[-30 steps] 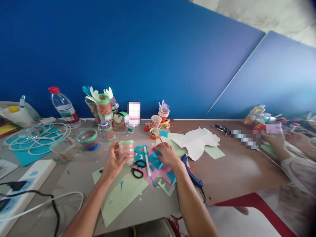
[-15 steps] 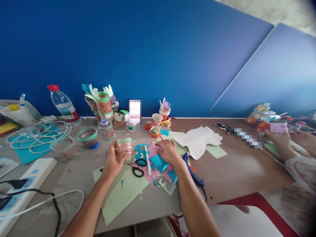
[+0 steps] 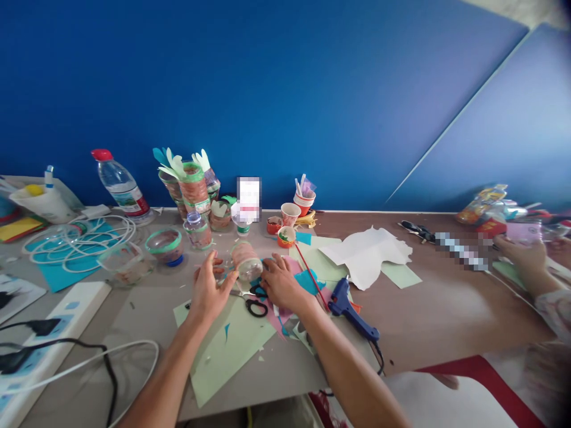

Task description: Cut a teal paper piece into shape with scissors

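A clear plastic jar (image 3: 247, 260), partly wrapped in brown cord, is tilted between my hands with its clear bottom facing me. My left hand (image 3: 209, 285) is just left of the jar, thumb and fingers apart. The curled fingers of my right hand (image 3: 283, 282) are against the jar's right side; their tips are partly hidden. Black-handled scissors (image 3: 256, 307) lie just below it on pale green paper (image 3: 223, 345). Blue paper scraps (image 3: 310, 280) and pink ones are beside and under my right hand. A thin red stick (image 3: 311, 266) slants past it.
A blue glue gun (image 3: 352, 309) with a cord lies right of my right arm. Torn white paper (image 3: 370, 255) is behind it. Wrapped jars (image 3: 194, 184), small cups (image 3: 291, 213) and a water bottle (image 3: 122, 190) line the back. A power strip (image 3: 57, 339) is left; another person's hand (image 3: 521, 255) is far right.
The jar has gone from upright to tilted, and my left hand's fingers have come away from around it. My right hand has moved left from the paper scraps to the jar, uncovering the red stick.
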Demonstrator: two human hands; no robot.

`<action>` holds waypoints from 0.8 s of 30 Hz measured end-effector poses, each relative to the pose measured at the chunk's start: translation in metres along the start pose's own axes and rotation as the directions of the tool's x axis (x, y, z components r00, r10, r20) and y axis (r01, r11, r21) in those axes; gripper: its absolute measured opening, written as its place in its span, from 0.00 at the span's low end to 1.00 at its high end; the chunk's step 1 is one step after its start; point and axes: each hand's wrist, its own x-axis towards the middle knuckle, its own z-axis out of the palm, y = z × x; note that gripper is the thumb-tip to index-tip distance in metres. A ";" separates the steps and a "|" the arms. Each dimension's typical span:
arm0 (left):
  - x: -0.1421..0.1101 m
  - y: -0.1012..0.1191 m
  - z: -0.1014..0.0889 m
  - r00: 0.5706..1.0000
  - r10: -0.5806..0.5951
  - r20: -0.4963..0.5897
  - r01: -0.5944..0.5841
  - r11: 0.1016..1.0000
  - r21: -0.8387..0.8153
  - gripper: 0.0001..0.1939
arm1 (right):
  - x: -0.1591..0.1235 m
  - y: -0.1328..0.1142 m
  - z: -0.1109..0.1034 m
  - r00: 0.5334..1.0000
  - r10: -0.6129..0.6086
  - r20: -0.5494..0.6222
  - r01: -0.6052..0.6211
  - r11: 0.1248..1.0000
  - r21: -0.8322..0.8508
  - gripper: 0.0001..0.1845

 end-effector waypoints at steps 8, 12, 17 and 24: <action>-0.003 0.004 0.000 0.987 0.143 -0.067 -0.138 0.988 0.076 0.29 | 0.003 0.005 -0.005 0.995 -0.017 -0.103 0.036 0.983 0.180 0.08; -0.006 0.004 -0.001 0.978 0.186 -0.097 -0.181 0.982 0.059 0.26 | 0.003 0.013 -0.008 0.970 0.096 -0.224 -0.020 0.948 0.318 0.07; -0.005 0.004 -0.001 0.977 0.189 -0.095 -0.186 0.981 0.047 0.23 | 0.002 0.019 -0.009 0.954 0.186 -0.234 -0.136 0.967 0.214 0.08; -0.006 0.008 -0.001 0.967 0.235 -0.096 -0.228 0.971 0.075 0.22 | 0.001 0.007 -0.007 0.993 0.114 -0.019 -0.114 0.993 0.011 0.18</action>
